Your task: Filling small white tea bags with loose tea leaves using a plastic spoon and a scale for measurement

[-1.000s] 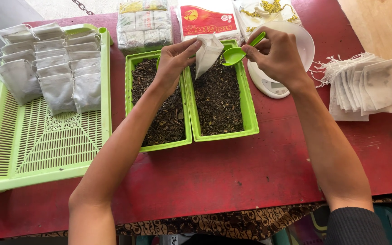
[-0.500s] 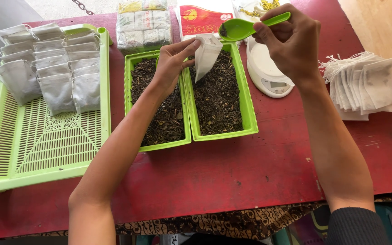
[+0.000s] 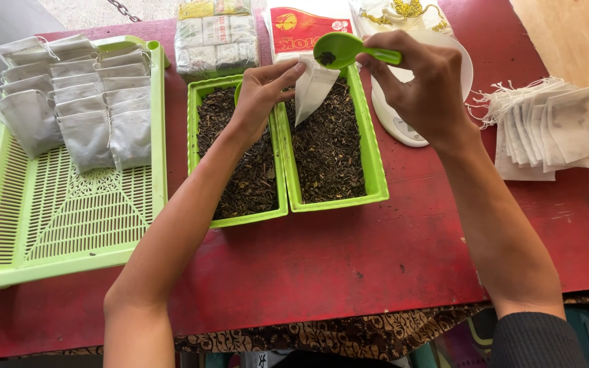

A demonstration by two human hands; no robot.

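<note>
Seeing left hand (image 3: 257,102) pinched on the top edge of a white filter bag (image 3: 313,90), which hangs over the far end of the right tea tray (image 3: 374,163). Right hand (image 3: 424,85) clamped on the handle of a green scoop (image 3: 342,49), just above the bag mouth, a little dark tea in the bowl. Hands apart, one item each. I read everything else off that tray: second tea tray (image 3: 199,170) touching its left side, white scale (image 3: 403,126) just beside its right rim, empty bag stack (image 3: 547,129) further right, slotted green tray (image 3: 56,218) with filled bags (image 3: 69,95) well to the left, packets (image 3: 216,34) beyond the far end.
</note>
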